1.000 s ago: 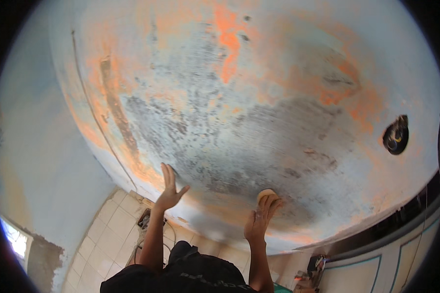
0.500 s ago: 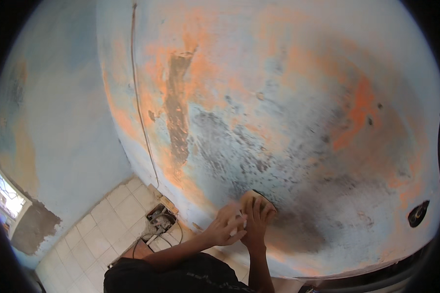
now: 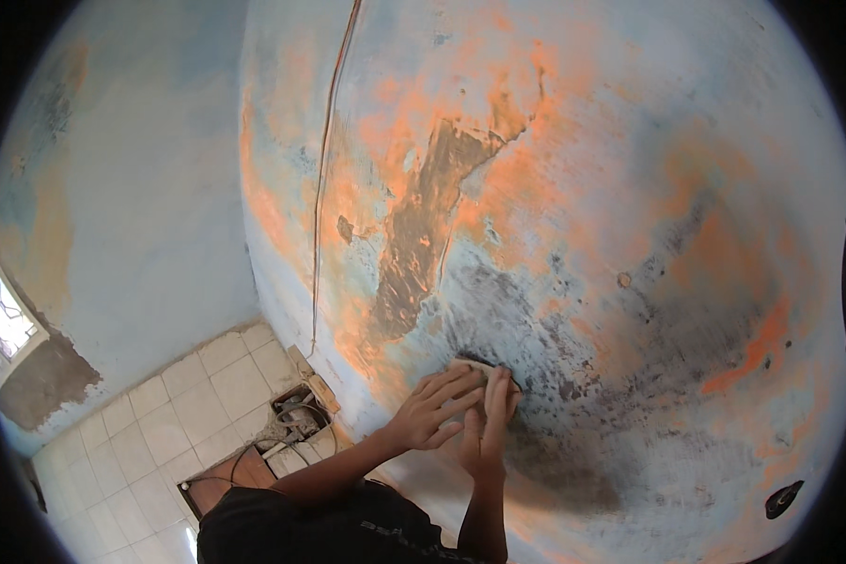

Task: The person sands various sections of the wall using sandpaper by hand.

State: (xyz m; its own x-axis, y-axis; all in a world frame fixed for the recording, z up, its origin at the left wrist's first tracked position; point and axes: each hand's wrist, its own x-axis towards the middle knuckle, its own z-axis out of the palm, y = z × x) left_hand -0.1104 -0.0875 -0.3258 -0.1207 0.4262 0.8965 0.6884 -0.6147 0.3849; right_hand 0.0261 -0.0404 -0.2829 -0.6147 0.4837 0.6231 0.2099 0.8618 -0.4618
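Note:
Against the patchy wall [image 3: 573, 188], both of my hands meet on a tan-backed sheet with a dark edge that looks like sandpaper [image 3: 470, 364]. My right hand [image 3: 489, 428] holds it flat to the wall, with fingers pointing up along it. From the left, my left hand [image 3: 432, 412] reaches over with fingers stretched out, its fingertips lying on the sheet beside the right fingers. The sheet's rubbing face is hidden against the wall. Dark, speckled stains surround the sheet on pale blue and orange paint.
A brown patch of bare plaster [image 3: 423, 226] and a thin cable [image 3: 324, 179] run down the wall. At lower left are floor tiles [image 3: 174, 423], an opening with rubble and wires [image 3: 298, 414], and a reddish-brown panel [image 3: 230, 484]. A dark fixture [image 3: 783, 500] sits at lower right.
The view has turned, so the plaster patch now appears farther right and tilted. My left hand has moved up from beside my right wrist onto the sandpaper.

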